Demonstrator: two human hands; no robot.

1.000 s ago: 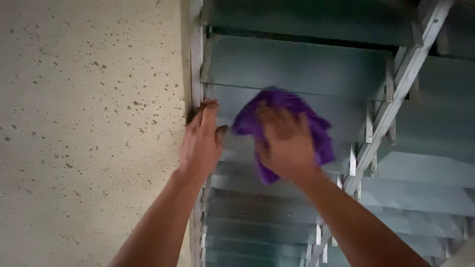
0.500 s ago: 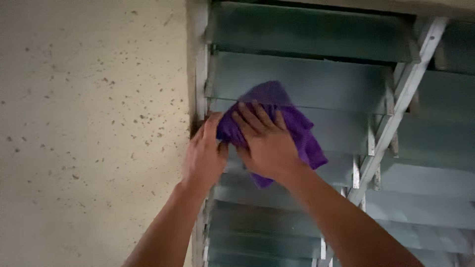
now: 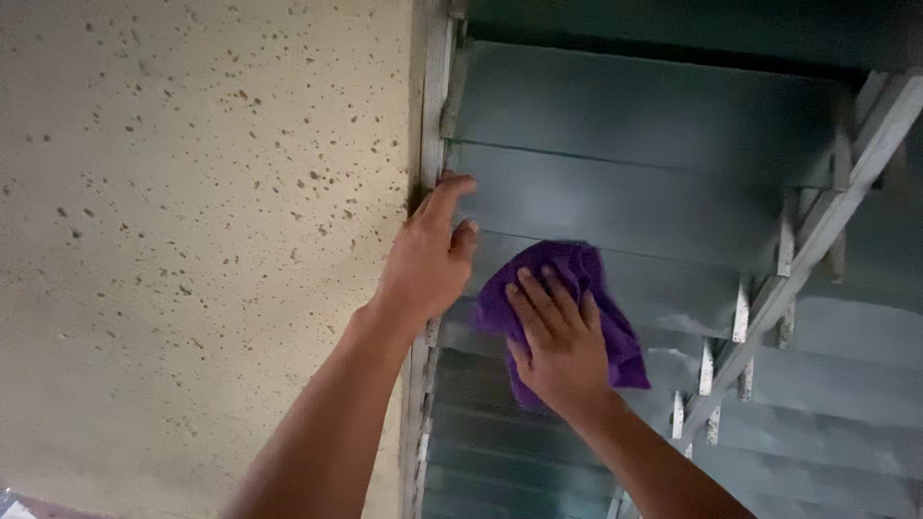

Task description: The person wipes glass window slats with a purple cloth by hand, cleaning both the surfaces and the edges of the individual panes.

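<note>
Head view: the right hand [image 3: 556, 344] presses a purple cloth [image 3: 567, 279] flat-fingered against a glass louvre slat [image 3: 625, 207], while beside it the left hand [image 3: 428, 255] (fingers loosely extended, gripping nothing) braces on the window frame [image 3: 435, 106] for steadiness.

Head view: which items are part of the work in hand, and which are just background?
In use:
- purple cloth, pressed flat under the right hand
- glass louvre slats, the surface under the cloth
- left hand, braced on the window frame at its left edge

Background:
- speckled wall
- diagonal metal bar with slat clips
</note>
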